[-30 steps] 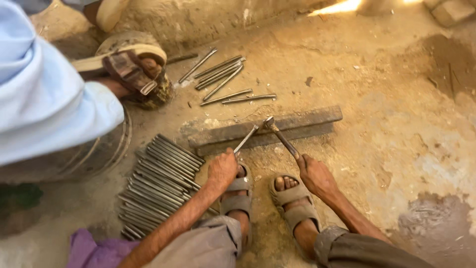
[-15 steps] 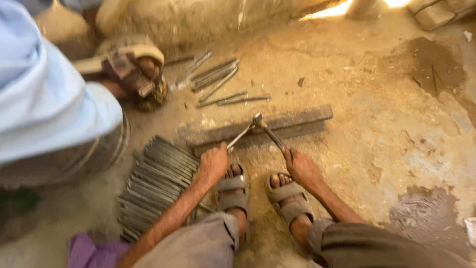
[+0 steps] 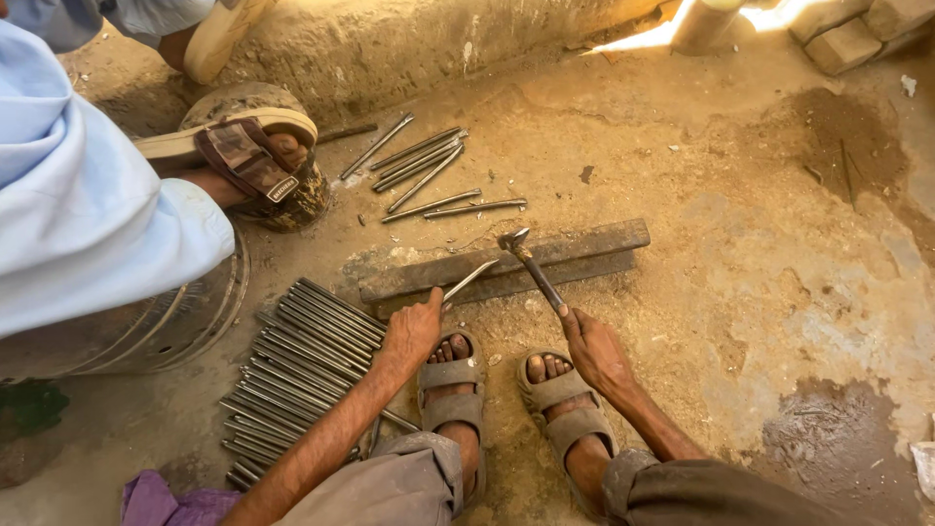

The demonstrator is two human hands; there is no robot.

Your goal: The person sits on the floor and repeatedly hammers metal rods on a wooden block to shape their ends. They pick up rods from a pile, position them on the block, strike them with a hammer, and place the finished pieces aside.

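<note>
My left hand (image 3: 413,331) grips a short steel rod (image 3: 470,278) and rests its tip on a rusty iron bar (image 3: 506,261) lying on the dirt floor. My right hand (image 3: 592,348) holds a small hammer (image 3: 531,266) by its handle. The hammer head sits on the bar just right of the rod's tip. My two sandalled feet (image 3: 506,390) are planted below the bar.
A stack of several long steel rods (image 3: 292,370) lies left of my left arm. Several loose rods (image 3: 429,175) lie beyond the bar. Another person in light blue (image 3: 88,214) sits at left, a sandalled foot (image 3: 243,156) on a round block. Bricks (image 3: 842,34) are at top right.
The hammer head has come down from above the bar onto it, close to the rod's tip. The camera view has shifted slightly. Both hands keep their grip.
</note>
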